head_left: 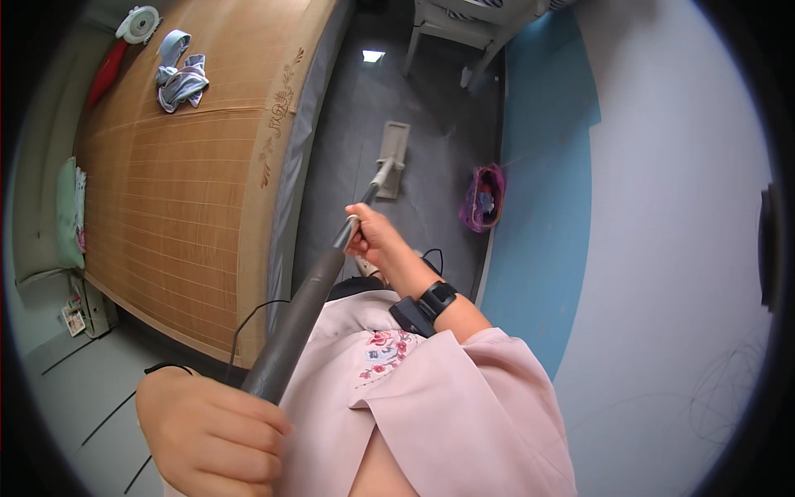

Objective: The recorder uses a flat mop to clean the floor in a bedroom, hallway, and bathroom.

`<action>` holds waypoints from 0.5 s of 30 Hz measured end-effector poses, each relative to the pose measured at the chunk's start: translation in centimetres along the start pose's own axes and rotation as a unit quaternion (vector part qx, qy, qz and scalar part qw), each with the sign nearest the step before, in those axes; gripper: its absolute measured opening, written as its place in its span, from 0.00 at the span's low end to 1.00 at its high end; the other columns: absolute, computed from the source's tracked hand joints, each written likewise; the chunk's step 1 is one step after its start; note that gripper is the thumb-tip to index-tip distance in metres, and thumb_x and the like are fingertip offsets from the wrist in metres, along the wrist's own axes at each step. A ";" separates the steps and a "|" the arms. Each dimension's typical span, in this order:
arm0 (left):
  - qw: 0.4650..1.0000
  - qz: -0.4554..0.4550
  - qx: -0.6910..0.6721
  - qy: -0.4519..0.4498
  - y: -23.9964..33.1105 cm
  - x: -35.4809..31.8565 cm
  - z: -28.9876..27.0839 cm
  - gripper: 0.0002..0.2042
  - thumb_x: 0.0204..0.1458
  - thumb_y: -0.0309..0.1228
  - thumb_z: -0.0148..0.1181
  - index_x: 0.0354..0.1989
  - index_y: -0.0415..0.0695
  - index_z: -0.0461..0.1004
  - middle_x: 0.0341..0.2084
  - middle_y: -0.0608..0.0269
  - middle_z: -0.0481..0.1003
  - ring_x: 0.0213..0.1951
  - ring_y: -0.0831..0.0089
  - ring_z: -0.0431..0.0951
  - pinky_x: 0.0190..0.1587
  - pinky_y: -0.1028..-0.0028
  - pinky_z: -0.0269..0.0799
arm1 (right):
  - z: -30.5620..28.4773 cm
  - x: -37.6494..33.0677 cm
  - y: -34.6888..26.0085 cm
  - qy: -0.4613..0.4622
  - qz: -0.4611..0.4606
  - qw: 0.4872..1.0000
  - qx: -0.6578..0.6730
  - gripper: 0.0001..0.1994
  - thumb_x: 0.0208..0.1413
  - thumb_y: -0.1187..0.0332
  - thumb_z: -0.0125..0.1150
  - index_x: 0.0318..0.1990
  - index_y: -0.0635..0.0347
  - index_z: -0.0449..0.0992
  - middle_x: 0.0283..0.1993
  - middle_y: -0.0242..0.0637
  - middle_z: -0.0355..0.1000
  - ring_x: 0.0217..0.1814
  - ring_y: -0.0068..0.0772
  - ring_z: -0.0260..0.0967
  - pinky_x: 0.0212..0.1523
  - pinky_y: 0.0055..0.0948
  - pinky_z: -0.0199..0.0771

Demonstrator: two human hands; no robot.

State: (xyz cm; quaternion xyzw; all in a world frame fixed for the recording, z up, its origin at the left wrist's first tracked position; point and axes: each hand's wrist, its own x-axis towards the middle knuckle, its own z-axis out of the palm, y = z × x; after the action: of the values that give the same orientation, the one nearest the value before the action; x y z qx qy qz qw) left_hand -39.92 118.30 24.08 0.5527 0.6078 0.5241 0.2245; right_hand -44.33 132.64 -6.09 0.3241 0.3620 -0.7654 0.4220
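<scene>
A flat mop with a dark grey handle runs from beside my body out over the floor. Around the top end of the handle, my left hand is closed, its fingers wrapped over the grip. Farther down the shaft, my right hand is closed on the pole too. The mop's pale rectangular head lies on the dark grey floor, between the bed and the wall. The side of the head against the floor is hidden.
On the left is a bed with a woven mat; clothes and a white fan are on it. A bin with a purple bag stands by the blue-and-white wall. A white chair is at the far end.
</scene>
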 end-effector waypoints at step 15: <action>0.922 -0.142 -0.084 0.350 -17.6 5.8 -6.3 0.09 0.33 0.24 0.60 0.13 0.41 0.64 0.17 0.62 0.67 0.25 0.69 0.69 0.44 0.65 0.60 | -11.9 10.3 -20.8 0.173 0.012 0.983 -0.066 0.16 0.42 0.58 0.45 0.09 0.49 0.53 0.05 0.26 0.45 0.05 0.20 0.40 0.08 0.22 0.46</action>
State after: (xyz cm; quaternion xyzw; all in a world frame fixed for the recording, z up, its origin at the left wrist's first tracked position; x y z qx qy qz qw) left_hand -54.59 123.95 12.51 0.2212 0.6735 0.6958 0.1157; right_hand -64.89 146.17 -14.76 0.4279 0.4750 -0.6669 0.3827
